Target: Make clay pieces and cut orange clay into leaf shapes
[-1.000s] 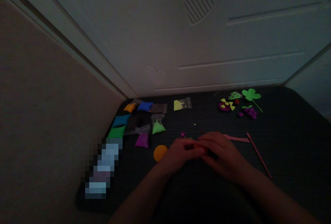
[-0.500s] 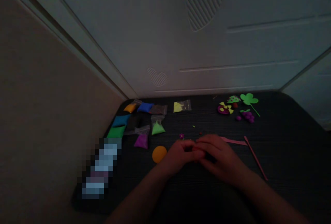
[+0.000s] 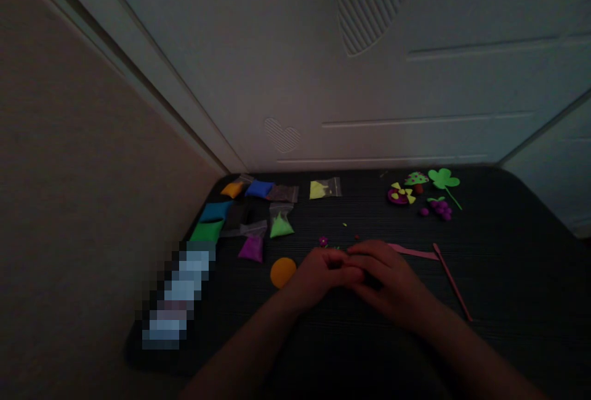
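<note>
Left hand (image 3: 317, 276) and right hand (image 3: 390, 280) fingers are gripping a mostly hidden red lump (image 3: 355, 270), apparently unfinished; done-looking grapes (image 3: 442, 208) are lying far right.

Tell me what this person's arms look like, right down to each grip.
The left forearm and right forearm are bare, no sleeves in view. The left grip and right grip are ungloved human hands; no watch, bracelet or ring shows, though dimness may hide small details.

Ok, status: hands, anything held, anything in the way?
Left hand and right hand together; anything between them too hidden to confirm. Close by: orange disc beside left hand, pink strip beside right hand.
</note>
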{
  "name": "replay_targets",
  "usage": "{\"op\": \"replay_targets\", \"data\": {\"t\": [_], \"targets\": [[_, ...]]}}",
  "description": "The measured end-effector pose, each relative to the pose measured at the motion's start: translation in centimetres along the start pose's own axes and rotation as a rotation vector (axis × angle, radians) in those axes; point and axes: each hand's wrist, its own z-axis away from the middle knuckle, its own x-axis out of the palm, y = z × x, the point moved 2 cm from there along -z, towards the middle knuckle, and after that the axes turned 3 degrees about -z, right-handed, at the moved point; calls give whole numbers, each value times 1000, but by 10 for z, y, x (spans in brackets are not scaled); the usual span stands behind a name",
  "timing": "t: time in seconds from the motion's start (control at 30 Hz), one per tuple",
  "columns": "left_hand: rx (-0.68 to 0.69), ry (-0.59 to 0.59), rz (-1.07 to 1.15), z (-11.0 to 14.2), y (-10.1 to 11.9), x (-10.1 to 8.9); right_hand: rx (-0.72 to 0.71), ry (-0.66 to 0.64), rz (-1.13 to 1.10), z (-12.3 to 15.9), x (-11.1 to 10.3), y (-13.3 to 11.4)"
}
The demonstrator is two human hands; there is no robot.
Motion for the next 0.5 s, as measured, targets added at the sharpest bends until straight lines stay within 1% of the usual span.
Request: {"op": "replay_targets", "data": {"t": [0.13, 0.23, 0.43, 0.5], "targets": [[32, -21, 87, 0, 1, 3, 22, 9, 10, 1, -1, 1], [13, -45, 119, 0, 1, 4, 17, 31, 30, 1, -2, 2], [14, -17, -59, 2, 1, 2, 11, 24, 34, 1, -2, 1], [6, -16, -50, 2, 1, 2, 10, 33, 35, 1, -2, 1]]}}
